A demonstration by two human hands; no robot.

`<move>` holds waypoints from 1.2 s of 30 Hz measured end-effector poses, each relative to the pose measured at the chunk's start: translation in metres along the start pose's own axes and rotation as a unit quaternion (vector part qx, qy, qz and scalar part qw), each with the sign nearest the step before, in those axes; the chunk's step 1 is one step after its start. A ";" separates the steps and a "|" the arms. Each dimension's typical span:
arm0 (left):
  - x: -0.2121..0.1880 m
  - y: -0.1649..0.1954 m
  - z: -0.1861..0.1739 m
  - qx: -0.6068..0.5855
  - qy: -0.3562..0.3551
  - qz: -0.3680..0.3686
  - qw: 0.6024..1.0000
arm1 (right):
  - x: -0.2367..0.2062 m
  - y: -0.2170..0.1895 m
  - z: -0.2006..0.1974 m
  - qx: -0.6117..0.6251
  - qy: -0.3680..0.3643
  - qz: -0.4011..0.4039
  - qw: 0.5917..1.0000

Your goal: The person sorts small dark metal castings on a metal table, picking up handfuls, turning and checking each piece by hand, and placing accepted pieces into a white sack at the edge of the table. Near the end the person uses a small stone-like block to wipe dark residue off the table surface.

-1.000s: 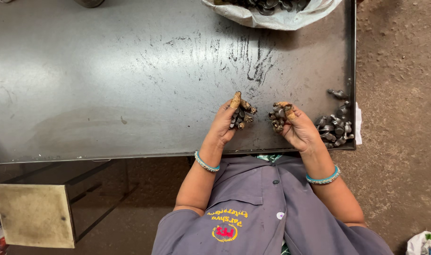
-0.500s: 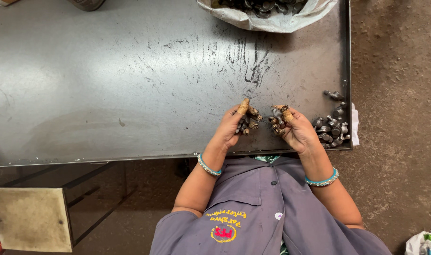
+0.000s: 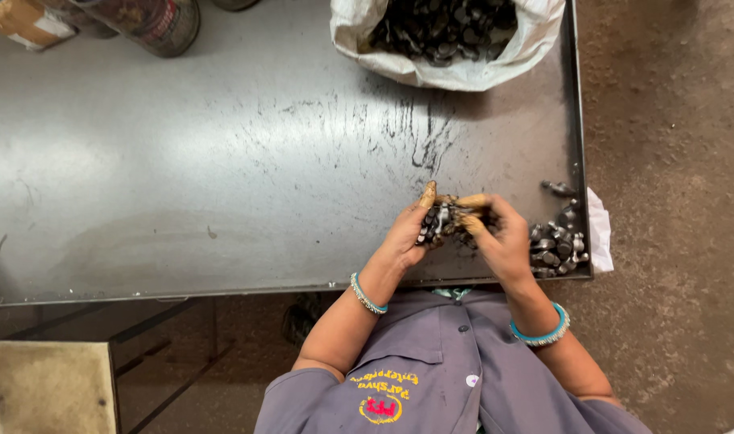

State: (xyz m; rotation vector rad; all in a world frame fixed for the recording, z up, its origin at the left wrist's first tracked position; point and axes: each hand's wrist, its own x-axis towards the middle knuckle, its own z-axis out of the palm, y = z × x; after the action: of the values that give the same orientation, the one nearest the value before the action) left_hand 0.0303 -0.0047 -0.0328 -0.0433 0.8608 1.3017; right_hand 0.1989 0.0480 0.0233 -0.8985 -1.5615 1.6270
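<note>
Both hands have come together since a moment ago — earlier they were held apart, each with its own clump of small metal parts. Now the left hand [image 3: 407, 237] and right hand [image 3: 499, 241] meet over the near right part of the metal table [image 3: 222, 161], cupped around one handful of metal parts [image 3: 445, 221] pressed between the palms. A loose pile of parts [image 3: 556, 245] lies just right of the right hand; a white sack [image 3: 455, 72] of parts sits at the far edge.

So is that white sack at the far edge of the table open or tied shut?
Open. The white sack's mouth is rolled back and dark metal parts show inside, filling it.
</note>
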 end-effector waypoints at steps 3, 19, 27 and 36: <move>0.021 0.027 0.031 -0.027 -0.001 0.014 1.000 | -0.005 -0.008 -0.016 0.039 0.065 0.031 0.997; 0.120 0.164 0.116 0.209 -0.026 0.394 0.895 | -0.017 -0.021 -0.078 0.009 0.221 -0.011 0.975; -0.053 0.042 0.056 0.539 0.052 0.451 0.709 | 0.019 -0.028 -0.113 -0.442 0.188 -0.106 0.871; -0.070 -0.024 0.024 0.642 0.019 0.479 0.599 | 0.029 -0.007 -0.095 -0.542 0.160 -0.066 0.822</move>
State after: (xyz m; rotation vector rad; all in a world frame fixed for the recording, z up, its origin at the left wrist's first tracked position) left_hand 0.0626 -0.0575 0.0141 1.7790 1.8153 1.2710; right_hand 0.2656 0.1220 0.0262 -1.4674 -2.2002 0.3032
